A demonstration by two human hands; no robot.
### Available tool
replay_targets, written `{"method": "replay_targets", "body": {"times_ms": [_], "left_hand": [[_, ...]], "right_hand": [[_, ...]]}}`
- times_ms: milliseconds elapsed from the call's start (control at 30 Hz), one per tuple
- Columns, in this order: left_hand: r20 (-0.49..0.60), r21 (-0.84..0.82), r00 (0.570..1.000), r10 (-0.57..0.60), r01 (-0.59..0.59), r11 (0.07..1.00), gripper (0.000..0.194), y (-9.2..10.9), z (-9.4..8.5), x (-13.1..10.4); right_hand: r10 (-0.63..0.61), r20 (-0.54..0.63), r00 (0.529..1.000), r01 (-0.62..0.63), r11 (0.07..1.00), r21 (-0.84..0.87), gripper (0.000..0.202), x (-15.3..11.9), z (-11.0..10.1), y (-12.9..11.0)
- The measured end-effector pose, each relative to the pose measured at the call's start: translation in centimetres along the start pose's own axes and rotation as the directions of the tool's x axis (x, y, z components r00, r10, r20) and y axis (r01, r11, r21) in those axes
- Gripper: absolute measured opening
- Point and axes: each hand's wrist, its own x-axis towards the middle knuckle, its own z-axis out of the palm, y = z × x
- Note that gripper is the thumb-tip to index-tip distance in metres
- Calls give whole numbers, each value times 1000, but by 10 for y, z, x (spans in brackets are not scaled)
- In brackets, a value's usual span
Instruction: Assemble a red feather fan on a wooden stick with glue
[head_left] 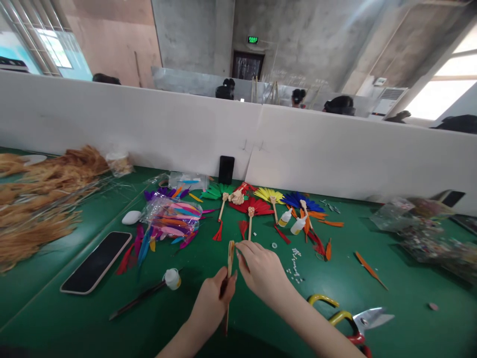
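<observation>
My left hand [215, 294] is closed around a slim, pale wooden fan handle [230, 252], held upright over the green table. Its top looks slotted. The fingertips of my right hand [263, 266] are pinched together at that top end; whatever they hold is too small to make out. Just beyond my hands lies a red feather fan [257, 207] with a pale handle. Around it are a green fan [216, 192], a yellow fan [269, 194] and a blue fan [303, 200]. Small white beads [295, 263] are scattered to the right of my right hand.
Yellow-and-red-handled scissors [368, 319] lie beside my right forearm. Tweezers [137, 302] rest against a small glue bottle [172, 279] on the left, near a phone [97, 262]. Two more glue bottles [298, 225] stand by the fans. Bagged feathers [173, 216] and a white partition [179, 129] are farther back.
</observation>
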Motion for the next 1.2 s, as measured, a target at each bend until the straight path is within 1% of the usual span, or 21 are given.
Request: {"method": "replay_targets", "body": {"times_ms": [100, 233, 367, 433, 567, 700, 800, 1000, 1100, 1200], "left_hand": [[-2, -21, 1000, 0, 0, 1000, 27, 2, -1, 0], [-3, 0, 1000, 12, -12, 1000, 26, 4, 2, 0], [4, 9, 1000, 17, -17, 1000, 25, 6, 6, 2], [4, 19, 1000, 8, -8, 1000, 24, 6, 7, 3], [12, 51, 1000, -5, 5, 999, 24, 4, 9, 6], [7, 78, 1000, -31, 30, 996, 24, 0, 10, 6], [-3, 90, 1000, -28, 28, 996, 22, -4, 11, 8], [-17, 134, 997, -75, 77, 988, 21, -9, 11, 12], [-30, 144, 996, -82, 86, 986, 24, -12, 9, 13], [-25, 89, 997, -78, 80, 993, 26, -15, 7, 11]], "right_hand": [[20, 26, 999, -20, 1000, -2, 20, -1, 1, -2], [28, 120, 992, -18, 997, -80, 20, 0, 3, -4], [32, 207, 978, -6, 992, -122, 31, 2, 2, -4], [36, 233, 972, -3, 990, -139, 33, 4, 0, -4], [35, 272, 962, 8, 987, -158, 32, 7, -2, -5], [23, 296, 955, 30, 985, -171, 29, 12, 2, -6], [16, 297, 955, 42, 982, -186, 24, 15, 9, -6], [-29, 306, 952, 94, 975, -200, 18, 19, 25, 1], [-45, 301, 952, 100, 980, -170, 16, 22, 26, 6], [-58, 302, 952, 106, 983, -147, 18, 24, 24, 10]]}}
